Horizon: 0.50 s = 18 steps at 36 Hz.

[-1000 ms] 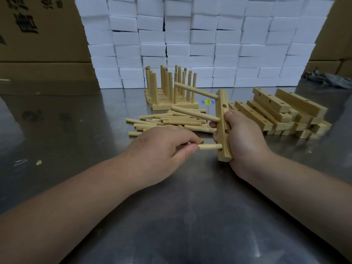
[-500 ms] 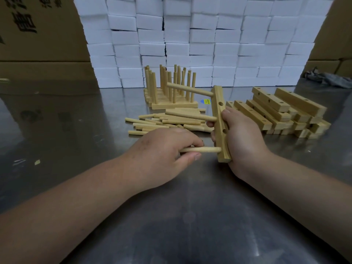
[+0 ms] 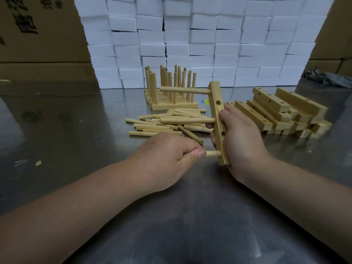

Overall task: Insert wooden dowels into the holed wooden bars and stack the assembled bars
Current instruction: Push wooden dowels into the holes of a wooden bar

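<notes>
My right hand [image 3: 242, 141] grips a holed wooden bar [image 3: 217, 111], held on end above the metal table. Two dowels stick out leftward from its upper holes. My left hand [image 3: 167, 155] pinches a third dowel [image 3: 213, 153] whose tip sits in the bar's lowest hole; most of that dowel is hidden inside my fist. Loose dowels [image 3: 163, 124] lie in a heap just beyond my left hand. Assembled bars with upright dowels [image 3: 171, 88] stand stacked behind the heap.
A pile of bare holed bars [image 3: 282, 111] lies to the right of my right hand. A wall of white foam blocks [image 3: 200, 40] closes the back, with cardboard boxes [image 3: 38, 39] at the left. A grey rag [image 3: 327, 78] lies at the far right.
My left hand has pushed the third dowel further into the bar's lowest hole, so less of it shows. The bar has shifted slightly in my right hand.
</notes>
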{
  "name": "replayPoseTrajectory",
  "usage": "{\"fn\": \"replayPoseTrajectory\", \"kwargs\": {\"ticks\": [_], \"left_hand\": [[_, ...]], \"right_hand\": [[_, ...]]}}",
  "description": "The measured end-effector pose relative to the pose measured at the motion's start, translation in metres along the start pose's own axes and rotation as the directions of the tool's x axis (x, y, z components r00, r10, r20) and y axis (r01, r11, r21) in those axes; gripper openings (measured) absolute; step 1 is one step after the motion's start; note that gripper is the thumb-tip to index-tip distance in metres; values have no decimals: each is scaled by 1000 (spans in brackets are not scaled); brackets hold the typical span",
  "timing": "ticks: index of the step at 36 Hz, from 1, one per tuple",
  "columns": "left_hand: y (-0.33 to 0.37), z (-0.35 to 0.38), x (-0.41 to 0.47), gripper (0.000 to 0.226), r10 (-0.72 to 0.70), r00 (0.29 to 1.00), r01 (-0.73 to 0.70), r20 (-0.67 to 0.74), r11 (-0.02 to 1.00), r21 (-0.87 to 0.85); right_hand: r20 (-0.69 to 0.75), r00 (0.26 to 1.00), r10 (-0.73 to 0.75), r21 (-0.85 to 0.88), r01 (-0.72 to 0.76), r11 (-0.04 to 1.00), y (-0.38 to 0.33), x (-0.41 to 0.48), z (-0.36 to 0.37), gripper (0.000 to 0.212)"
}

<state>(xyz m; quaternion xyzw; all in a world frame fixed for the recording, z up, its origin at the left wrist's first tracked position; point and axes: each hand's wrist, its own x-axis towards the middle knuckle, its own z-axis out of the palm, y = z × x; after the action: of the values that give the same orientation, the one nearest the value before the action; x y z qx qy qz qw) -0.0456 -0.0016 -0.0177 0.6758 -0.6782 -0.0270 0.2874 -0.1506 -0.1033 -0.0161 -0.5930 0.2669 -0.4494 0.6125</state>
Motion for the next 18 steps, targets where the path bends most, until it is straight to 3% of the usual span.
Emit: {"fn": "replayPoseTrajectory", "kwargs": {"ticks": [6,11,15,18], "left_hand": [[0,3,0,30,-144,989,146,26,984,-101],[-2,2,0,52,-143,987,132,-70,981,-143],[-6,-2,2,52,-262,945,133,-194,853,-504],[-13,-4,5,62,-330,919,136,-215,778,-614]], "right_hand": [[-4,1000,-15,1,15,1000,1,-1,0,31],[25,1000,9,2,-9,1000,2,-1,1,29],[-28,998,51,47,-50,998,2,6,-2,25],[-63,992,109,113,-102,988,2,13,-6,24]]}}
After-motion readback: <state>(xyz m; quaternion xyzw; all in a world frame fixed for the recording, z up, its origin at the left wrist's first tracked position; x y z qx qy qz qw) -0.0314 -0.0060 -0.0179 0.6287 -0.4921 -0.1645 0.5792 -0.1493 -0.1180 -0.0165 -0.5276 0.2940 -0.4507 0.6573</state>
